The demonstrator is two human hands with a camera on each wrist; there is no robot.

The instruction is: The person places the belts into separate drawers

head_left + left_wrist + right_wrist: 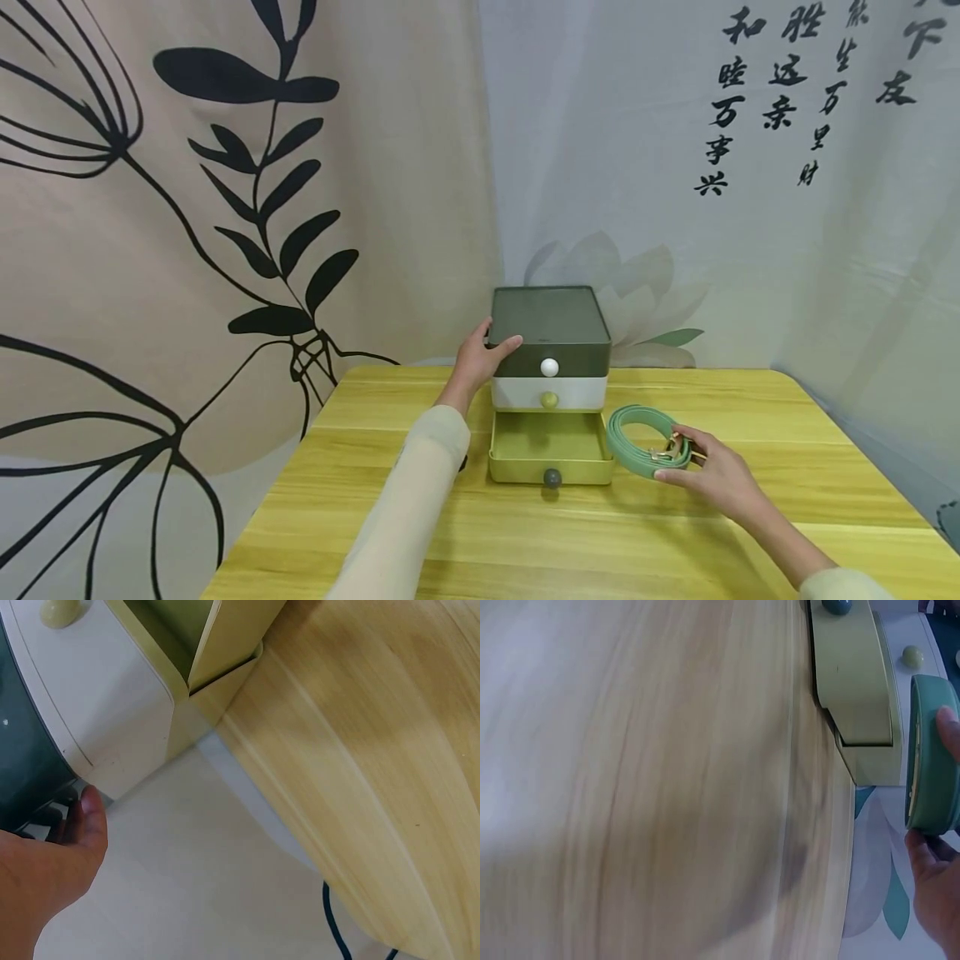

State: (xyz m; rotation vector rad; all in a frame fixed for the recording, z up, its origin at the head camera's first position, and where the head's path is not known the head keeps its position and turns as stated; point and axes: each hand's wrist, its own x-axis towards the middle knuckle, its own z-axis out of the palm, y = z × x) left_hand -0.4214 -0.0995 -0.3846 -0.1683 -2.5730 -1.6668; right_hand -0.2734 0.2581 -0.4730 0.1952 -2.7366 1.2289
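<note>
A small three-tier drawer box [551, 312], dark green over white over yellow-green, stands near the table's back edge. Its bottom drawer [550, 471] is pulled out, with nothing seen inside. My left hand [480, 360] grips the top tier's left front corner, thumb at the front edge and fingers along the side. In the left wrist view, that hand [64, 859] is against the dark tier. To the right of the drawer, my right hand [716, 473] pinches a coiled green strap [637, 467] with gold metal clips. The right wrist view shows the coil [932, 772] edge-on, held above the table.
The wooden table [750, 400] reaches back to a printed curtain [420, 208] with plant drawings and writing. Round knobs mark the drawer fronts, such as the white knob [550, 367]. A dark cord [334, 922] shows beyond the table edge in the left wrist view.
</note>
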